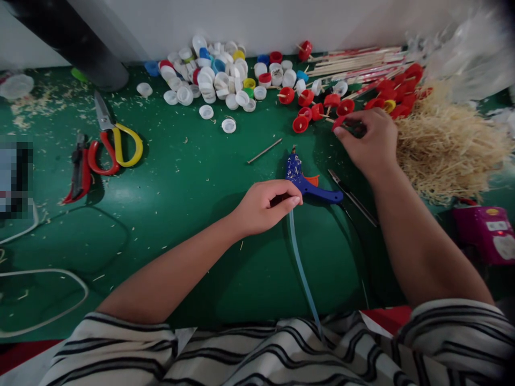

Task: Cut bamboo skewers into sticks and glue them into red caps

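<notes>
My left hand (269,206) has its fingers pinched together over the rear of a blue hot glue gun (316,192); whatever lies between the fingertips is hidden. A long pale-blue glue stick (300,260) runs from beneath that hand toward my striped shirt. The gun lies with its nozzle away from me, its orange trigger (313,180) on the right. My right hand (370,139) pinches a red bottle cap (340,123) between thumb and fingers. Around it are several red caps (300,124) with wooden sticks through them.
White and coloured bottle caps (207,80) are heaped at the back. Wooden sticks (358,61) and straw shreds (450,145) lie right. Scissors (116,145) and a red cutter knife (81,171) lie left. A craft knife (354,198) and metal rod (264,151) sit near the gun, a magenta box (485,233) far right.
</notes>
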Tool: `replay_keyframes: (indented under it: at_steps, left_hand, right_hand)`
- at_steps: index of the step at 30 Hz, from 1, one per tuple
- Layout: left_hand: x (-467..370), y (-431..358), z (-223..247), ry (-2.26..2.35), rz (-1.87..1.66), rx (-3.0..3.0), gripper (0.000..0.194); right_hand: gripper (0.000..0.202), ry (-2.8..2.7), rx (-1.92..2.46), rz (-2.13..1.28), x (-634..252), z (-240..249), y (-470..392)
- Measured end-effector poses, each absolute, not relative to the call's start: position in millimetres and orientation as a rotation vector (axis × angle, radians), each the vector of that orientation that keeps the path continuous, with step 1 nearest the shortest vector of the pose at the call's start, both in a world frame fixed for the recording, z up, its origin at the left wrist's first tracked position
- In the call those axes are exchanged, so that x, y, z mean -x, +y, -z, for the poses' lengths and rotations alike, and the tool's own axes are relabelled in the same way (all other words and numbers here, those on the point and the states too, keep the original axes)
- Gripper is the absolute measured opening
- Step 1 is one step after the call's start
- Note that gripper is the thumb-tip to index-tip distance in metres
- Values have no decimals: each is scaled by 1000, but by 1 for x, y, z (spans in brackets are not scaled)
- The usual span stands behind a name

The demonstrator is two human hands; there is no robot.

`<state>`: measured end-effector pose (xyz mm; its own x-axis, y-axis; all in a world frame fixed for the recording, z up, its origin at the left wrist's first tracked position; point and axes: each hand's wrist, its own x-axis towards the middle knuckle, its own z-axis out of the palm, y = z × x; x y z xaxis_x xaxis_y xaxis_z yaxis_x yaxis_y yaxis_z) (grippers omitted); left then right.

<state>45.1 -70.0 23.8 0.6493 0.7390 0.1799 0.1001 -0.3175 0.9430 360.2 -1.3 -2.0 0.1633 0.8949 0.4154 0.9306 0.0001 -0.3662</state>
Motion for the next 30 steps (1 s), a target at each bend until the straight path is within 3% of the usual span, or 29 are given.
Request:
replay_keyframes:
  at_steps: [30]
  left_hand:
    - [-44,-70,-23,682,-729,-1803,23]
  right_hand:
    - [35,-1752,1948,65,-353,4,-1]
